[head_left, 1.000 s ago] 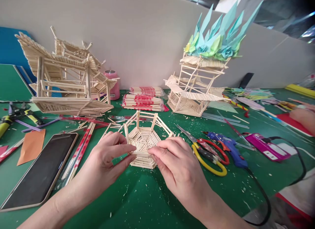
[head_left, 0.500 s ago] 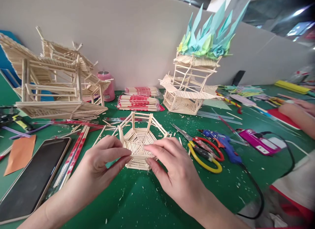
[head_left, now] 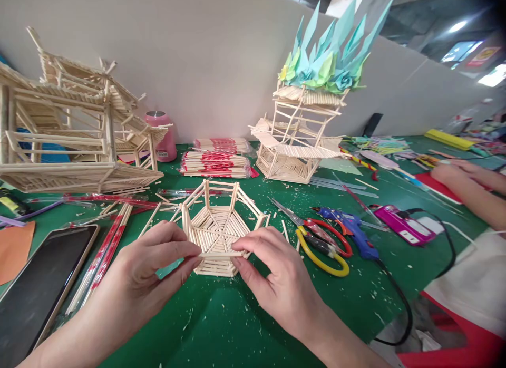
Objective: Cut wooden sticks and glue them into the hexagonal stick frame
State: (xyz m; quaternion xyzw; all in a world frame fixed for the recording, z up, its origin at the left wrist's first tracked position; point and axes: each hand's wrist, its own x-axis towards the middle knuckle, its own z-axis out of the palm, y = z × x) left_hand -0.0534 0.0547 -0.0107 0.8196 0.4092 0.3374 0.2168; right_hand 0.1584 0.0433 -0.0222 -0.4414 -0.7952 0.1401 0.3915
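Note:
A thin wooden stick [head_left: 220, 255] is pinched at its left end by my left hand [head_left: 152, 270], thumb against fingers. My right hand [head_left: 279, 278] pinches the same stick at its right end. The stick lies level across the near side of a small basket-like frame of wooden sticks [head_left: 215, 229], which has a web-patterned floor, short posts and top rails. Whether the stick touches the frame's near posts is hidden by my fingers. The frame stands on the green table [head_left: 221, 326].
Scissors [head_left: 322, 247], a blue glue gun [head_left: 351, 225] and a magenta power box [head_left: 403, 224] lie to the right. Stick models [head_left: 79, 167] [head_left: 300, 152] stand behind, with stick bundles [head_left: 217, 164] between. A phone [head_left: 47, 289] is on the left; another person's hands [head_left: 460, 173] are far right.
The view has shifted slightly, so most things sit further left. Both hands keep their pinch on the stick, which appears slightly lower against the frame.

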